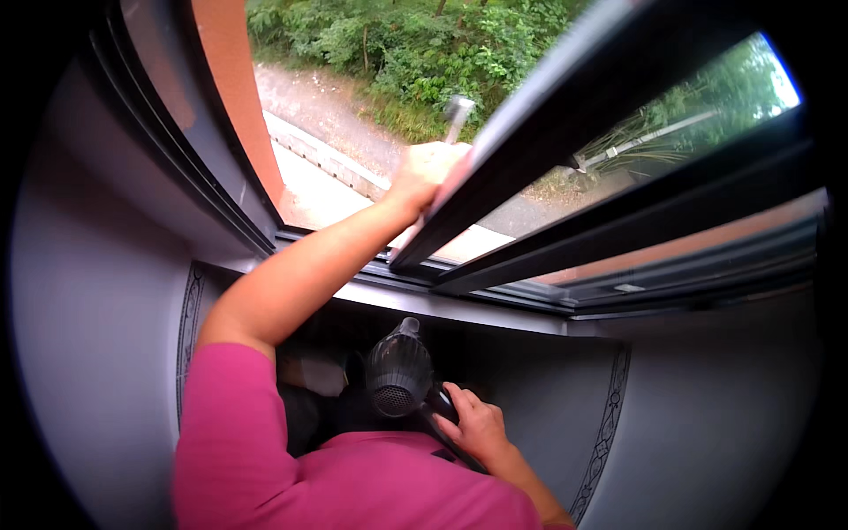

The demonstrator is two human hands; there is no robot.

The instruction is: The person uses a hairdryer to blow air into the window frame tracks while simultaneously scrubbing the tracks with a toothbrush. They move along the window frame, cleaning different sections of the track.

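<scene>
My left hand (427,169) reaches through the open window and is closed around a small tool (457,119). Motion blur hides the exact kind of tool; a pale, shiny head sticks up above my fist. This hand is right beside the outer edge of the dark sliding window sash (530,132), and whether it touches the sash I cannot tell. Low in front of my body, my right hand (474,424) grips a dark hair dryer (399,371) by its handle. The dryer's round rear grille faces me, and its nozzle points towards the window sill.
A pale sill (450,308) runs below the black window track (371,265). Grey walls with patterned border strips (606,424) close in on both sides. An orange outer wall (232,99), a low kerb (324,159) and green bushes (424,53) show outside.
</scene>
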